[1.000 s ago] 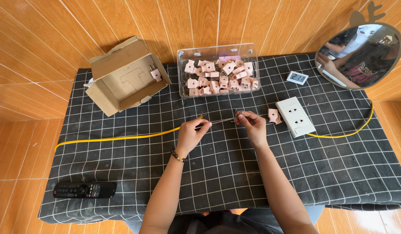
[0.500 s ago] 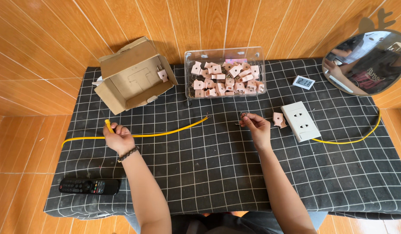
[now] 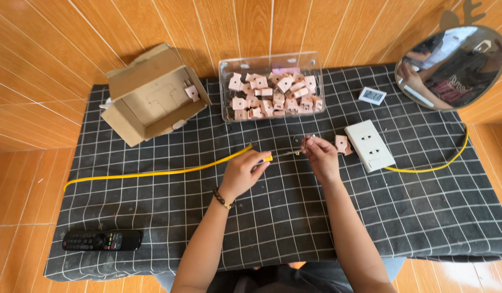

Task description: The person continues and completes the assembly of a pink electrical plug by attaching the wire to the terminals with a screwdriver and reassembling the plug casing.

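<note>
Screwdriver (image 3: 266, 159), yellow-handled, sits pinched in your left hand (image 3: 241, 173) at mid-cloth, tip toward the small plug part (image 3: 298, 145) your right hand (image 3: 319, 157) pinches; you appear to be fastening it, so steady both.

A black cloth with a white grid (image 3: 403, 217) covers the bench. At the far left an open cardboard box (image 3: 148, 95) lies tipped on its side. Far centre, a clear plastic tub (image 3: 225, 87) holds many pink plug parts (image 3: 272, 97). A small white square device (image 3: 372, 96) lies right of it, and a round mirror (image 3: 451, 68) leans at the far right. A black remote control (image 3: 102, 240) lies near the left edge.
</note>
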